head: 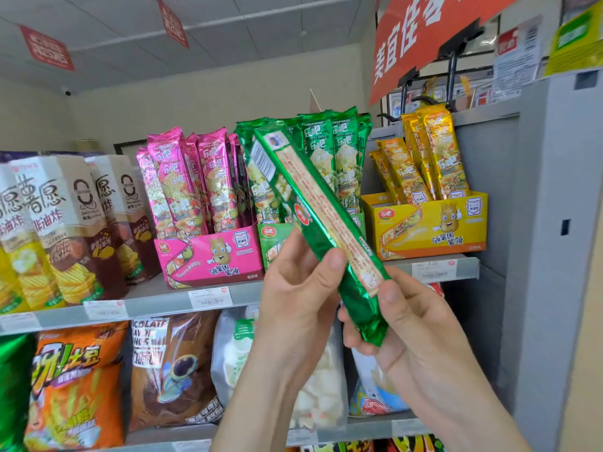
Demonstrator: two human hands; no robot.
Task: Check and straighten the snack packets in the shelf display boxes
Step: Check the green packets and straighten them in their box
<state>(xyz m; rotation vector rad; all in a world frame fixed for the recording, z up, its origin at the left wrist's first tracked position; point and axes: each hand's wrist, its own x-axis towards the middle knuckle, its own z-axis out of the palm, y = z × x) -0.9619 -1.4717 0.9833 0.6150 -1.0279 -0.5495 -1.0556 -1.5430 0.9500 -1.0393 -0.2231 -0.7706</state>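
Head view: both hands' fingers grip green packet (pixel 313 220) lower end, long axis tilted up-left.

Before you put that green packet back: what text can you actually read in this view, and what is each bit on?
"美宜佳": red sign
"乐吧": standing green packets
"薯愿", "非油炸": beige cartons
"OCOLAT": brown bag, cut off
"3.50": price tag below the yellow display box, faint
Too blurred to read: back print on the tilted green packet in hand, and the other shelf tags.
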